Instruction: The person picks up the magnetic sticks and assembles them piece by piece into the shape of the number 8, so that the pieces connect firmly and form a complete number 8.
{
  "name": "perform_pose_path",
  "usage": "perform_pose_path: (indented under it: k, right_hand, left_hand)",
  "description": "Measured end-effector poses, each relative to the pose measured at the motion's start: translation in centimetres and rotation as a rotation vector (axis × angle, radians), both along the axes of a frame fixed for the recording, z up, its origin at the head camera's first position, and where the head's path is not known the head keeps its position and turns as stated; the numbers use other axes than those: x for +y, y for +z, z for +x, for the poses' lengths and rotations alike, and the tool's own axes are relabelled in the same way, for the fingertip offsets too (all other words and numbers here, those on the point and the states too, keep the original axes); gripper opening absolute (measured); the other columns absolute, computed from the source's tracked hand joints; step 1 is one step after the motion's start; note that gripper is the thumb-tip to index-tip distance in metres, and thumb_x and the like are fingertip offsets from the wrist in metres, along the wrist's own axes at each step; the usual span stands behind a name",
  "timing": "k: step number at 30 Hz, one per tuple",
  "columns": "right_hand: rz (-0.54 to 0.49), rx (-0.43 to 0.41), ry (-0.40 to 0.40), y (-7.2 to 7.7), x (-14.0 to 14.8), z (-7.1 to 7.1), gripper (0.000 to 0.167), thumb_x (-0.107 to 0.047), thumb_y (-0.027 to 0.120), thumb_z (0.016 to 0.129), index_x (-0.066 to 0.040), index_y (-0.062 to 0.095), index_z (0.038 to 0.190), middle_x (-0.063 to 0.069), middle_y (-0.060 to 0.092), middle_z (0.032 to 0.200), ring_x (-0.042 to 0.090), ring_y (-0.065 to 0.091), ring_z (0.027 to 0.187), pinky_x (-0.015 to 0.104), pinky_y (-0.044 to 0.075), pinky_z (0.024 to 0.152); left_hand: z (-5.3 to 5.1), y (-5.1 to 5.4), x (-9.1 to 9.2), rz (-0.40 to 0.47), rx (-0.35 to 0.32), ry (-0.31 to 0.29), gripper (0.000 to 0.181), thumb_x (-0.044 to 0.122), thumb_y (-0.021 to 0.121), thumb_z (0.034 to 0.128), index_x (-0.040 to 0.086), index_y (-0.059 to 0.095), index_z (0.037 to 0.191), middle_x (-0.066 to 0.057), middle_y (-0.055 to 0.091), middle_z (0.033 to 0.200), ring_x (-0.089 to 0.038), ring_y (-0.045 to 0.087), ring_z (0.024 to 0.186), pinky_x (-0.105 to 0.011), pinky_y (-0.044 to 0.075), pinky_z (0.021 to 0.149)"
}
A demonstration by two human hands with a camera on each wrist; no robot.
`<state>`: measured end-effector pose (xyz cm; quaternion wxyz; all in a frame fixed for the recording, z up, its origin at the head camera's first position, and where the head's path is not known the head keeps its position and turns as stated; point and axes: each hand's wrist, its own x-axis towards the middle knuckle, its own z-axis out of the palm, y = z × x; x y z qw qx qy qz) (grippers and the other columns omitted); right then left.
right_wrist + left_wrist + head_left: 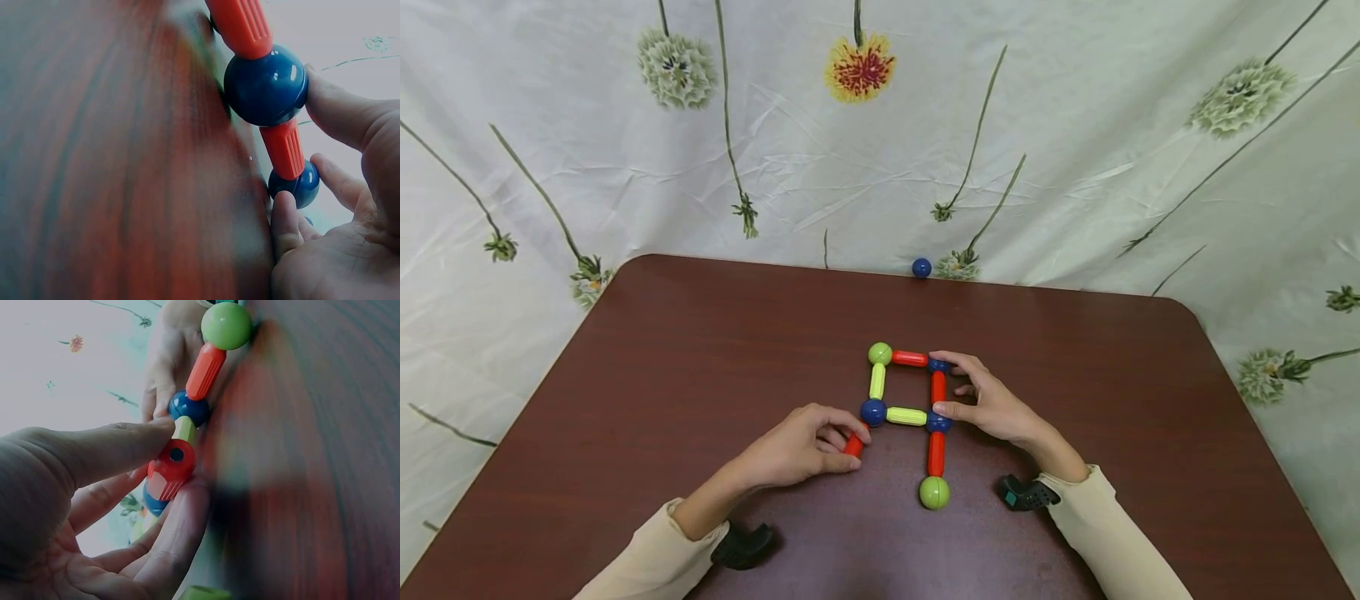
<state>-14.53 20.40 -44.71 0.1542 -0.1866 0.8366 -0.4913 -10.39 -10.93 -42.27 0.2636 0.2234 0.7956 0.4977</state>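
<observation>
A frame of magnetic rods and balls lies on the table. My left hand (805, 446) pinches a red magnetic rod (170, 469) between thumb and fingers, its far end at the left blue ball (873, 412). Whether they touch is hard to tell. My right hand (1000, 408) holds the frame's right side, thumb on the near blue ball (266, 85) and fingers at the far blue ball (295, 185). Yellow-green rods (906, 416) and red rods (910, 358) form a square, with a green ball (880, 353) at its far left corner. Another red rod (936, 454) runs toward me to a green ball (934, 492).
A loose blue ball (921, 267) sits at the back edge of the dark brown table (737, 333). Behind hangs a pale flowered cloth (790, 150). Dark straps with devices (1028, 493) are on both wrists.
</observation>
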Motion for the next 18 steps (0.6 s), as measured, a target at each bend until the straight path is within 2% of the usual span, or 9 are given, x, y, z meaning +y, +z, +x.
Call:
perform_pose_path:
  k: [8, 18]
  right_hand:
    - [0.001, 0.001, -0.005, -0.1, -0.1, -0.1, 0.070, -0.017, 0.075, 0.091, -0.019, 0.041, 0.151, 0.016, 0.037, 0.147, 0.036, 0.041, 0.130, 0.049, 0.041, 0.104]
    - [0.002, 0.000, -0.003, 0.1, -0.1, 0.1, 0.070, -0.017, 0.076, 0.090, -0.018, 0.041, 0.151, 0.017, 0.037, 0.147, 0.037, 0.041, 0.130, 0.049, 0.042, 0.104]
  left_hand:
    - [0.4, -0.7, 0.6, 0.001, 0.038, 0.031, 0.023, 0.011, 0.081, 0.0837, 0.008, 0.074, 0.106, -0.005, 0.063, 0.097, -0.011, 0.063, 0.078, -0.019, 0.055, 0.077]
    - [0.9, -0.9, 1.2, -0.016, 0.166, 0.052, 0.024, 0.012, 0.083, 0.0824, 0.010, 0.074, 0.104, -0.004, 0.060, 0.092, -0.004, 0.062, 0.074, -0.018, 0.054, 0.071]
